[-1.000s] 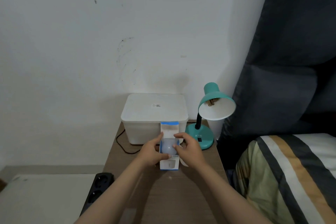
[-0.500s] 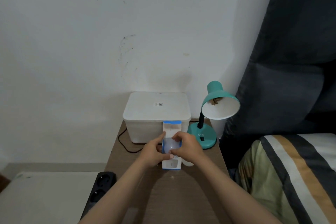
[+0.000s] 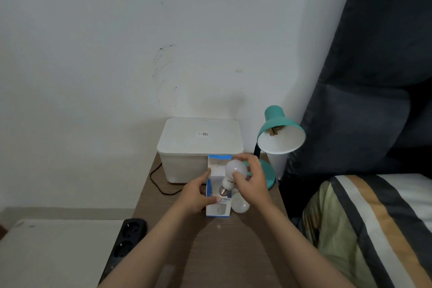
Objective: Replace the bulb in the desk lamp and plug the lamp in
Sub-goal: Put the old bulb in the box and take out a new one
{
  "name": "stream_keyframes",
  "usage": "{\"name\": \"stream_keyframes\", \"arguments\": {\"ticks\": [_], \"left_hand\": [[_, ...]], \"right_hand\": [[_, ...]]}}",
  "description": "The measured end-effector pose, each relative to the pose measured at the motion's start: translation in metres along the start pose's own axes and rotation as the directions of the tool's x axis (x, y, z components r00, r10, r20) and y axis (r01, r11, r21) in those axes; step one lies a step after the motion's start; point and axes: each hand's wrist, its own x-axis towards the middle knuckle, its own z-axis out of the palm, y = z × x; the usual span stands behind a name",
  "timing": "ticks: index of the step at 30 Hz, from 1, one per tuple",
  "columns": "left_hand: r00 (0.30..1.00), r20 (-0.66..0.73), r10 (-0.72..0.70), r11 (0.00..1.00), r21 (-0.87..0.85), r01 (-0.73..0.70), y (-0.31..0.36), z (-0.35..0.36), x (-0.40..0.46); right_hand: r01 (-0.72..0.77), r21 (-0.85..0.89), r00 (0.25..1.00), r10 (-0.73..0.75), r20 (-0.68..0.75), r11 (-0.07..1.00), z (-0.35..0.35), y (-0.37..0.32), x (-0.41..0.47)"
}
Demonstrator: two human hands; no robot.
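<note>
**lampfixer22:** Where was the new bulb (image 3: 236, 169) at that point?

**deskguy:** It was held by its round glass end in the right hand (image 3: 251, 180), fingers closed round it, screw base tilted down-left and sitting just above the open mouth of the white and blue carton (image 3: 218, 210). The carton was stood upright on the wooden desk (image 3: 229, 252) and was gripped along its left side by the left hand (image 3: 198, 196), thumb pressed across the front.

**lampfixer22:** And the other bulb?

**deskguy:** A second bulb (image 3: 239, 204) was seen lying on the desk, touching the carton's right side and partly tucked under the right wrist.

**lampfixer22:** Room to move?

**deskguy:** Kinda tight at the back. A lidded white box (image 3: 199, 145) was parked against the wall right behind the carton, and the teal lamp (image 3: 279, 133) was stood at the back right corner, base close to the desk's right edge, shade tipped toward the camera with its socket showing no bulb. A black cord (image 3: 161, 188) was looped off the left of the box. The near half of the desk was left bare except for the forearms. A black power strip (image 3: 126, 243) was seen below the desk's left edge, and striped bedding (image 3: 374, 229) was butted up just past the right edge, a dark curtain (image 3: 374, 77) above it.
</note>
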Motion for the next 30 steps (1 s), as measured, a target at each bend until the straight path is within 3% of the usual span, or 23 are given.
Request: {"name": "stream_keyframes", "arguments": {"ticks": [4, 13, 21, 30], "left_hand": [[1.000, -0.023, 0.020, 1.000, -0.015, -0.020, 0.006, 0.002, -0.007], [0.978, -0.193, 0.081, 0.997, 0.024, -0.078, 0.001, 0.013, -0.015], [0.934, -0.340, 0.105, 0.994, 0.043, -0.097, 0.000, 0.023, -0.022], [0.898, -0.423, 0.121, 0.993, 0.050, -0.111, -0.001, 0.026, -0.023]], "right_hand": [[0.014, 0.063, 0.999, -0.012, -0.033, 0.998, -0.006, -0.002, -0.001], [-0.255, -0.164, 0.965, 0.260, 0.014, 0.953, -0.004, -0.001, -0.005], [-0.115, -0.436, 0.984, 0.163, 0.073, 0.893, 0.003, 0.008, -0.015], [-0.033, -0.551, 0.989, 0.108, 0.104, 0.834, 0.012, 0.018, -0.027]]}}
